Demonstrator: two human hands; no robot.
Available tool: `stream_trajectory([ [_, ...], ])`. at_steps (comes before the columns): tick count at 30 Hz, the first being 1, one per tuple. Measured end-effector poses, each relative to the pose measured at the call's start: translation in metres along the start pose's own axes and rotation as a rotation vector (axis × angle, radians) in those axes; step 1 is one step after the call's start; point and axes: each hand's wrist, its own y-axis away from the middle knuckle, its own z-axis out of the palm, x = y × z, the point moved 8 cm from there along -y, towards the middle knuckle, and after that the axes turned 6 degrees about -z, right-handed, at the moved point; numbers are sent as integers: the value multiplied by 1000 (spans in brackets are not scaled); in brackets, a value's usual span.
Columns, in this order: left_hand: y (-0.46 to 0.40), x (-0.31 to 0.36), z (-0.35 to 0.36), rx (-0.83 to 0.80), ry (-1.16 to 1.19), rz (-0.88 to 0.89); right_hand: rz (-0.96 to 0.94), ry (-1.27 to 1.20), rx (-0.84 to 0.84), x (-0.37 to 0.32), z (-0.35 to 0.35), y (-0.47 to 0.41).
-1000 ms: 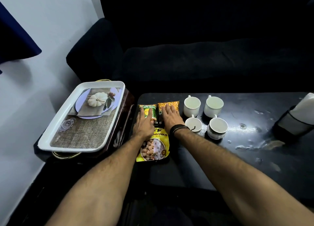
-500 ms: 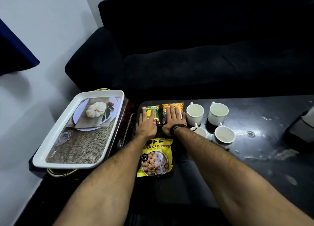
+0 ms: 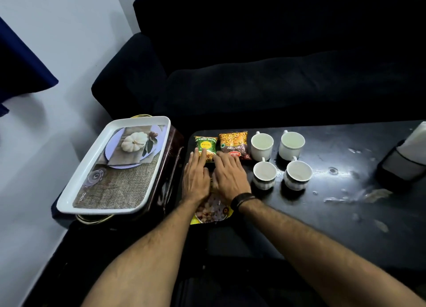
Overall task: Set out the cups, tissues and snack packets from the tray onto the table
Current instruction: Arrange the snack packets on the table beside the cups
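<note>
While both hands, left hand (image 3: 196, 180) and right hand (image 3: 229, 176), lie flat with open grip on the yellow packet (image 3: 211, 213) just beside the emptied tray (image 3: 69, 198), only straightening it on the surface (image 3: 322, 214) seems left.

The scene is dim overall, with cool, soft light from above. Left of the left hand (image 3: 196, 180), the pale wall (image 3: 69, 53) and white tray (image 3: 69, 191) are the brightest areas. Right of the right hand (image 3: 228, 177), the black table (image 3: 334, 214) throws patchy glare off its glossy top. Beyond both hands the dark sofa (image 3: 276, 76) loses nearly all detail in shadow. Straight lines bow toward the edges from the wide lens, and the forearms nearest the camera look slightly soft.
</note>
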Motion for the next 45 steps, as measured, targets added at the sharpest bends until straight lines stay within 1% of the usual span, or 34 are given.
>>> stream_trajectory([
  [3,19,-14,-7,31,77,-61,-38,-3,27,-17,5,33],
  [4,26,-19,-10,41,107,-91,-50,-4,-12,-22,12,44],
  [6,46,-27,-12,44,146,-132,-58,-2,-162,-24,34,66],
  [7,56,-32,-10,35,145,-146,-50,1,-226,-21,44,74],
  [8,66,-35,-9,22,135,-155,-35,0,-256,-17,49,80],
  [11,84,-42,0,-33,112,-159,-2,2,-277,-9,52,81],
  [15,96,-38,14,-101,35,-128,14,77,-321,0,52,72],
  [18,92,-32,20,-128,4,-107,42,116,-313,7,49,67],
  [20,85,-26,26,-163,-24,-92,58,129,-265,14,43,68],
  [21,82,-22,29,-176,-37,-87,34,137,-244,16,42,70],
  [24,79,-13,34,-159,-86,-78,-77,134,-242,17,46,79],
  [27,83,-13,35,-130,-123,-89,-33,99,-238,26,48,77],
  [32,82,-15,34,-150,-76,-103,-36,90,-269,27,52,72],
  [37,81,-15,34,-242,-20,-128,-28,80,-322,26,53,71],
  [39,83,-14,31,-277,-26,-145,-25,63,-339,22,50,71],
  [42,87,-8,18,-287,-39,-172,-43,76,-305,12,33,70],
  [45,84,10,-2,-282,-97,-127,-64,100,-286,8,6,59],
])
